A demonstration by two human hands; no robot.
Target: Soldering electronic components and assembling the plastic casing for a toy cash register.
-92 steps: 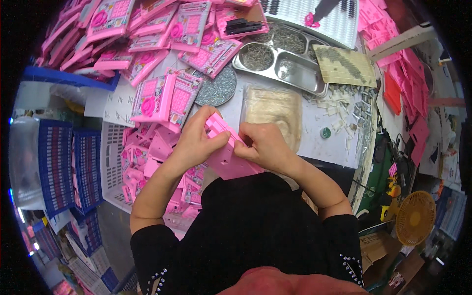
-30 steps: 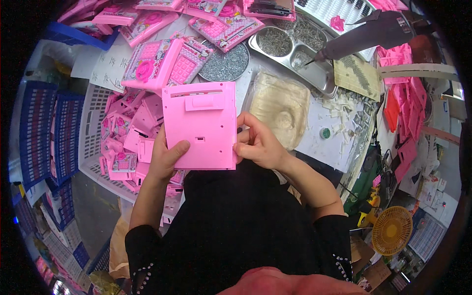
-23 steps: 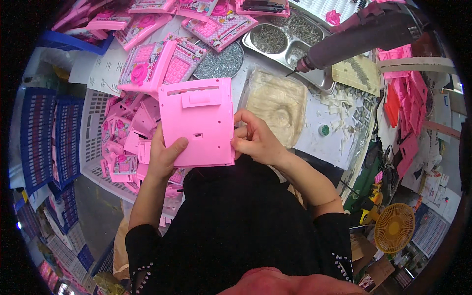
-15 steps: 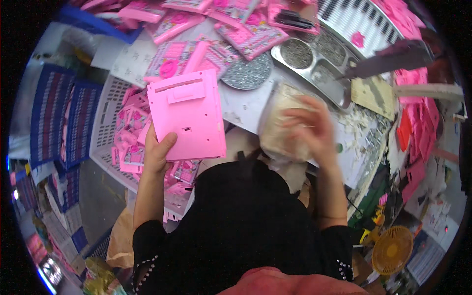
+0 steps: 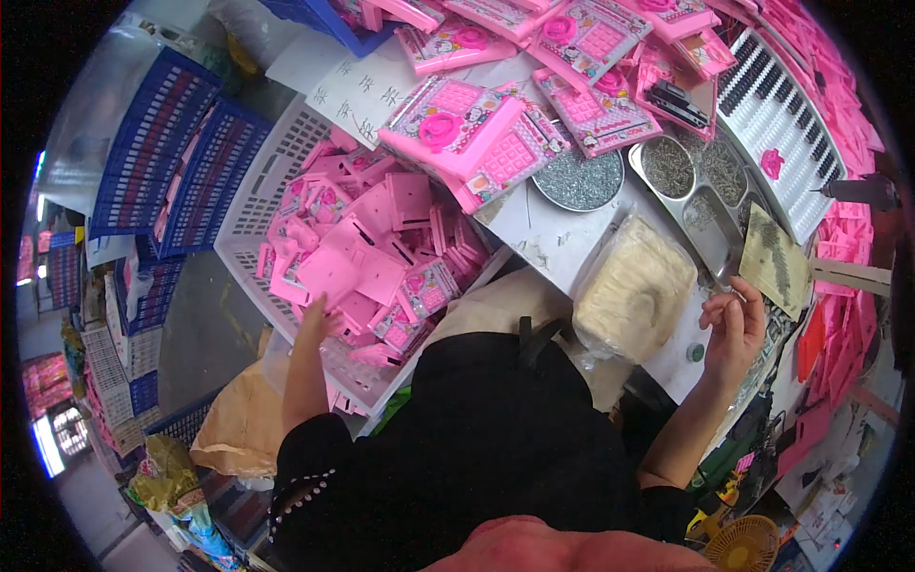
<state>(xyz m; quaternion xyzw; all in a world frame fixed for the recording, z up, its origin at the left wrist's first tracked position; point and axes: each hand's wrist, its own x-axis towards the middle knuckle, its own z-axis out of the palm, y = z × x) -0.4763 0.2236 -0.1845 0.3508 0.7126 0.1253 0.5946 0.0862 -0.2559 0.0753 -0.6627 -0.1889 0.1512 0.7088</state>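
My left hand [image 5: 318, 322] reaches into the white plastic basket [image 5: 250, 229], its fingers spread beside a flat pink plastic case [image 5: 328, 275] lying on the pile. Several other pink cases and printed keypad pieces fill the basket. My right hand [image 5: 734, 329] hangs over the right of the bench, fingers loosely bent and apart, with nothing visible in them. Left of it lies a cream block wrapped in clear plastic [image 5: 634, 286], dented in the middle. A small green round piece [image 5: 696, 353] sits between that block and my right wrist.
Pink toy cases with keypads [image 5: 453, 119] are stacked at the back of the bench. A round dish of small metal parts [image 5: 579, 179], a metal tray of screws [image 5: 667, 167] and a white ribbed tray [image 5: 786, 133] stand behind. A dark screwdriver [image 5: 863, 191] juts in from the right.
My left hand has lowered the pink case into the basket and let it go. My right hand has moved right, away from the wrapped block. The view has swung left.
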